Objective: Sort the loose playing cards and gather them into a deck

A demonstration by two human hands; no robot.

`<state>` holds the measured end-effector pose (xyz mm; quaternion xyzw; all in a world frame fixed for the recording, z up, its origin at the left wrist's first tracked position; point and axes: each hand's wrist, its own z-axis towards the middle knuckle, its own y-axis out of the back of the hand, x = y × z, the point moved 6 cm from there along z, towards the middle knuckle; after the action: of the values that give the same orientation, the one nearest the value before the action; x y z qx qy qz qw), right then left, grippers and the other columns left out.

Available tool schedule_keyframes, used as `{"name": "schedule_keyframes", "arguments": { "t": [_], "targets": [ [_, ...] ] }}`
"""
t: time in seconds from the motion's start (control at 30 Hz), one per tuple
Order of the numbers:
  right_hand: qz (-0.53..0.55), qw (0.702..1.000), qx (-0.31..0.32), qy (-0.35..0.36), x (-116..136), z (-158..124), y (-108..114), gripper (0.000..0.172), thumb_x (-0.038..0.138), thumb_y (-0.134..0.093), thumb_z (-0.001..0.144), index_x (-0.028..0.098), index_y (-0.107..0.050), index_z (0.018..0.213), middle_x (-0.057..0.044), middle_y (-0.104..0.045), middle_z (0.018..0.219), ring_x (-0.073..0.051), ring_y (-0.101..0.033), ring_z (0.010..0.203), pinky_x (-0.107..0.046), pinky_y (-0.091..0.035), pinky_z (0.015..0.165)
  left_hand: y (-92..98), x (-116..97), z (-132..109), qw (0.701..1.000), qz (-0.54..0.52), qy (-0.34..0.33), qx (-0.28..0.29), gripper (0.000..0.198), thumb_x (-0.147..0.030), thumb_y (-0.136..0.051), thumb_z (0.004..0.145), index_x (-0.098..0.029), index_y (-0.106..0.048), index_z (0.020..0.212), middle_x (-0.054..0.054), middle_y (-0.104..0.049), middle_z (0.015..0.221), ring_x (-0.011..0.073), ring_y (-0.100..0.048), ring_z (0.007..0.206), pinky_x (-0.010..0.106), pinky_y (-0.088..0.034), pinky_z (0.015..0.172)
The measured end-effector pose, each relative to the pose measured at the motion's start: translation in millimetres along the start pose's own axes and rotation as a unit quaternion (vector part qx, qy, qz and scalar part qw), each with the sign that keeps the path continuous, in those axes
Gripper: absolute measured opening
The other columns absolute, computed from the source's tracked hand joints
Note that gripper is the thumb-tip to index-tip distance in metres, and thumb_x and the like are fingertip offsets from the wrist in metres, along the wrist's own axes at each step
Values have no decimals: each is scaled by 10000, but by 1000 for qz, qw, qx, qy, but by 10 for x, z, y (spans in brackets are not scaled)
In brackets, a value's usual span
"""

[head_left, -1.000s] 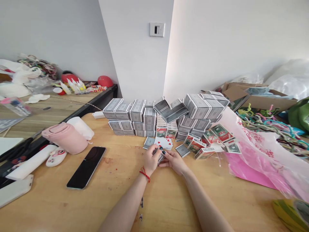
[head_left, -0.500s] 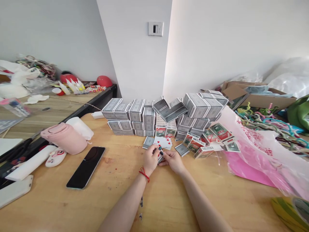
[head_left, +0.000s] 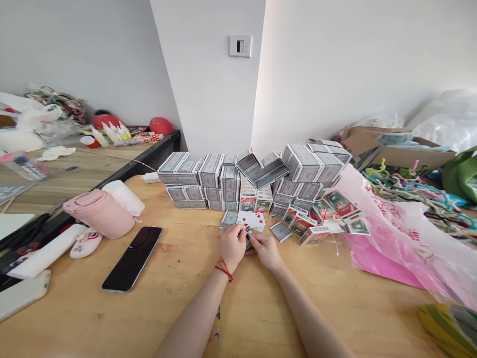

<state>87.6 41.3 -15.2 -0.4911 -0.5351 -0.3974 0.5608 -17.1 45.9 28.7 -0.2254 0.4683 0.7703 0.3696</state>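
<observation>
My left hand (head_left: 233,243) and my right hand (head_left: 266,250) meet just above the table, fingers pinched together on a playing card (head_left: 250,245). Most of that card is hidden behind my fingers. Beyond them lie face-up heart cards (head_left: 253,220), with a face-down grey card pile (head_left: 228,219) to their left. Another face-down card (head_left: 280,231) rests right of my right hand. Behind stands a row of boxes built from grey-backed cards (head_left: 219,171), stacked in layers. An open, tilted card piece (head_left: 265,171) sits in the gap between stacks, above boxed decks (head_left: 248,203).
Red and green card boxes (head_left: 307,223) lie to the right, beside pink plastic wrapping (head_left: 383,258). A phone (head_left: 133,258), a pink pouch (head_left: 100,214) and a white mouse (head_left: 86,242) are at left. Yellow tape (head_left: 443,328) sits front right. Yarn and a cardboard box (head_left: 395,144) fill the far right.
Both hands have shifted slightly and drawn closer together. The card between them shows less now, and its red-marked face is no longer visible.
</observation>
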Motion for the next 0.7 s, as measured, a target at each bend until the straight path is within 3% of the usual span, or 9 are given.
{"name": "schedule_keyframes", "arguments": {
  "t": [0.2,0.5,0.7],
  "targets": [
    [-40,998,-39,9,-70,9,34,313,483,-514,700,185,-604,667,-23,-605,604,-168,-573,504,-302,-502,468,-7,-21,13,996,85,-5,6,113,-150,-448,737,-182,-523,658,22,-587,679,164,-519,719,307,-345,733],
    [7,999,-5,-39,-86,11,35,198,387,-549,667,201,-480,672,44,-545,524,-146,-565,407,-275,-475,404,16,-193,-19,992,33,-108,55,170,-137,-405,766,-202,-530,670,-4,-603,688,125,-531,678,318,-331,858],
    [-107,992,-63,11,-96,3,142,191,338,-516,687,197,-469,566,27,-540,460,-132,-518,365,-238,-404,361,-12,-143,-51,996,27,-74,41,158,-138,-431,736,-194,-503,607,7,-574,626,150,-513,717,292,-365,779]
  ]
}}
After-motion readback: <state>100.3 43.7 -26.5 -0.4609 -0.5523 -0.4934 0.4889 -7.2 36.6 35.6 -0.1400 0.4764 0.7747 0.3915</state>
